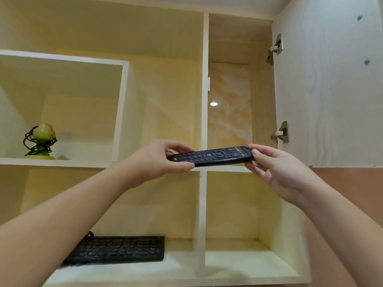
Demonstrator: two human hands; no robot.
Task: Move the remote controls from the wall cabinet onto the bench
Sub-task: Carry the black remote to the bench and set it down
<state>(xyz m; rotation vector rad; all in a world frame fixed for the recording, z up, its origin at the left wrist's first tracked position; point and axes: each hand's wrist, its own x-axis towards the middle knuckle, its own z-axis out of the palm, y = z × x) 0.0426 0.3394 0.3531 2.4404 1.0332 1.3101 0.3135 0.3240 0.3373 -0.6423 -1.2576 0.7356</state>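
Two bare forearms reach up from the bottom corners toward the open wall cabinet [204, 100]. Between them a black remote control [213, 155] is held level, buttons up, in front of the edge of the middle shelf, where the upright divider crosses it. The left hand [159, 160] pinches its left end, thumb below and fingers curled over the top (the red button sits just beside that grip). The right hand [275, 168] holds the right end, thumb along the near edge and fingers underneath.

Lower down, in the left compartment, a black keyboard [118, 250] lies flat on the bottom shelf. Farther back and higher, on the left shelf, a green ornament [41, 141] wrapped in dark wire stands upright. The cabinet door [331, 79] stands open at right, showing two metal hinges.
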